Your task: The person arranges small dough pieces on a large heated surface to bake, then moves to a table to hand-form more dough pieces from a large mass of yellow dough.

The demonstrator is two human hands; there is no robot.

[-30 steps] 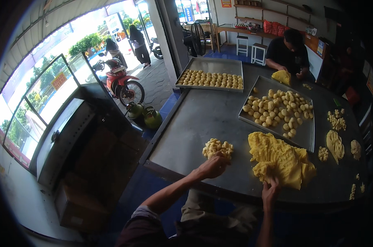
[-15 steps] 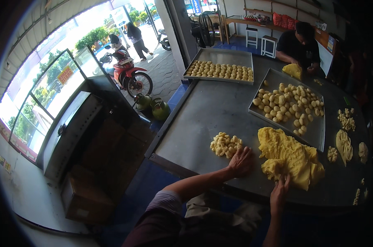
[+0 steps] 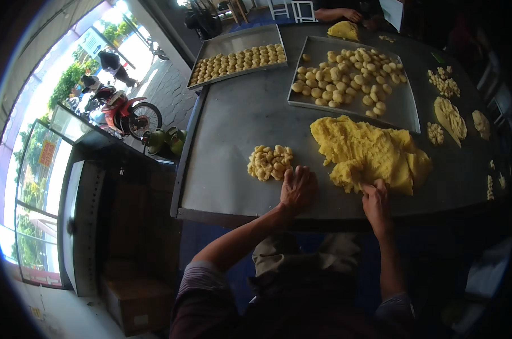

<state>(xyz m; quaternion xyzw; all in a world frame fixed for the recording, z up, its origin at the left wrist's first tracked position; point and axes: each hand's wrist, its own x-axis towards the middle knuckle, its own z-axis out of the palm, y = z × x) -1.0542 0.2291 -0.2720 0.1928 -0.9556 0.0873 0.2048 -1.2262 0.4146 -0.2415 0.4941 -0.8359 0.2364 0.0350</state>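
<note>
A large, rough lump of yellow dough (image 3: 380,152) lies at the table's near side. My right hand (image 3: 376,204) is at its front edge, fingers bent and gripping a torn fold of the dough; some fingertips are hidden in it. Further left, my left hand (image 3: 299,190) rests palm down on the metal tabletop (image 3: 227,152), its fingers stretched forward. They lie beside a pile of small pale dough pieces (image 3: 270,163), and I see nothing held in that hand.
Behind the dough stands a tray of loose dough balls (image 3: 346,79); a second tray (image 3: 239,39) holds balls in rows. Small dough heaps (image 3: 443,82) and a pale dough piece (image 3: 450,120) lie at right. Across the table, a person's arm (image 3: 338,14) is near another yellow lump (image 3: 344,30).
The view has swung, so the table sits higher and further left in the picture. My right fingers have closed into the dough's front edge. My left hand stays beside the small pieces.
</note>
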